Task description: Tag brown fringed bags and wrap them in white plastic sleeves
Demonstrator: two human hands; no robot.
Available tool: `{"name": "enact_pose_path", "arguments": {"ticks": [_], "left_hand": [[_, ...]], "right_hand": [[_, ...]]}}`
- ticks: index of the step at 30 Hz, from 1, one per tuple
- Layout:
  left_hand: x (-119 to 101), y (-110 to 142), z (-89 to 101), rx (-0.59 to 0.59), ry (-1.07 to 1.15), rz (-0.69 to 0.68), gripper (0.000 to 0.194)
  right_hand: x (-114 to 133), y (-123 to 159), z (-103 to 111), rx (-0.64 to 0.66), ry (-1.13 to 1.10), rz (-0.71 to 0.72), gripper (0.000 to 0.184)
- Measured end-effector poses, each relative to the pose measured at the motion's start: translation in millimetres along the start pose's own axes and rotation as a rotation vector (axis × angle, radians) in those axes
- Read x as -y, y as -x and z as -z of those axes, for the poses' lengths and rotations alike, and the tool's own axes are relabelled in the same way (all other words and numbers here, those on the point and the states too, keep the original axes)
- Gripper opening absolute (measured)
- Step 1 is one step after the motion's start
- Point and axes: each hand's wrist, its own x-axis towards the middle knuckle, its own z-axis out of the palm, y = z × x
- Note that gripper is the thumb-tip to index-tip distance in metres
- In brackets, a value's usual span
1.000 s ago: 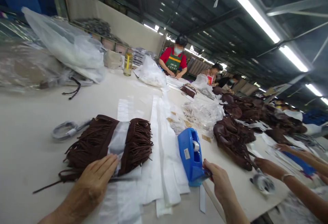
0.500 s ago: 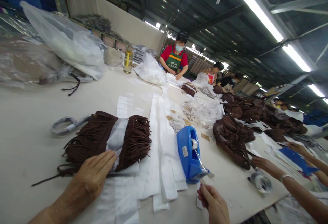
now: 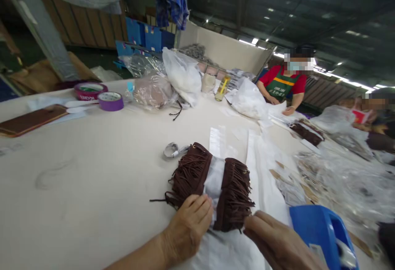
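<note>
A brown fringed bag (image 3: pixel 230 187) lies on the white table (image 3: pixel 92 171), with a white paper band (image 3: pixel 214 177) wrapped round its middle. My left hand (image 3: pixel 188 226) rests on the bag's near edge, fingers flat on the band and holding nothing. My right hand (image 3: pixel 277 243) comes in from the right with its fingers pressed together at the bag's lower right corner. What those fingers hold is hidden. A blue tape dispenser (image 3: pixel 321 233) stands just right of that hand. White sheets (image 3: pixel 262 163) lie under and beside the bag.
A grey strap (image 3: pixel 173 150) lies behind the bag. Two purple tape rolls (image 3: pixel 111 101) and a flat brown case (image 3: pixel 31 120) sit at the far left. Plastic bags (image 3: pixel 182 74) and a bottle (image 3: pixel 222 88) stand further back. A person in a green apron (image 3: pixel 284 87) works opposite; clear bags (image 3: pixel 339 179) pile up on the right.
My right hand pulled away from the tape dispenser and moved left to the bag's lower right corner. My left hand stayed on the band. The view swung left.
</note>
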Motion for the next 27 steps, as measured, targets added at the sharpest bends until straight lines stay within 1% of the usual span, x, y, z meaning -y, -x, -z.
{"name": "enact_pose_path", "arguments": {"ticks": [2, 5, 8, 10, 13, 15, 17, 19, 21, 22, 24, 25, 27], "left_hand": [[-1, 1, -0.5, -0.004, 0.026, 0.023, 0.034], [-1, 1, -0.9, 0.005, 0.042, 0.041, 0.034], [-1, -1, -1.8, -0.008, 0.042, 0.056, 0.036], [-1, -1, -3.2, -0.023, 0.039, 0.069, 0.036], [-1, -1, -5.4, -0.027, 0.025, 0.076, 0.033], [-1, -2, -6.3, -0.038, 0.011, 0.07, 0.031], [0, -3, -7.2, -0.075, -0.003, 0.066, 0.033], [1, -5, -9.1, -0.133, -0.014, 0.061, 0.034], [2, -6, -12.5, -0.187, -0.027, 0.059, 0.033], [2, -6, -14.6, -0.211, -0.033, 0.058, 0.032], [3, -5, -18.2, -0.248, -0.047, 0.041, 0.031], [3, -5, -19.1, -0.259, -0.052, 0.029, 0.031], [3, -4, -17.7, -0.241, -0.045, 0.018, 0.034]], "right_hand": [[-5, -36, 2, 0.175, 0.106, 0.067, 0.026], [-17, -75, -10, 0.335, 0.264, 0.117, 0.024], [-28, -100, -27, 0.399, 0.365, 0.173, 0.021], [-32, -111, -35, 0.434, 0.388, 0.176, 0.021], [-36, -123, -33, 0.471, 0.328, 0.123, 0.02], [-37, -126, -24, 0.475, 0.176, 0.049, 0.018], [-39, -124, -13, 0.481, -0.099, -0.061, 0.02], [-41, -117, -4, 0.491, -0.479, -0.201, 0.022], [-41, -105, -1, 0.449, -0.893, -0.331, 0.025], [-40, -98, -2, 0.412, -1.076, -0.37, 0.026], [-39, -85, -7, 0.328, -1.353, -0.392, 0.024], [-38, -80, -11, 0.3, -1.445, -0.385, 0.021], [-37, -71, -17, 0.272, -1.57, -0.378, 0.017]]}}
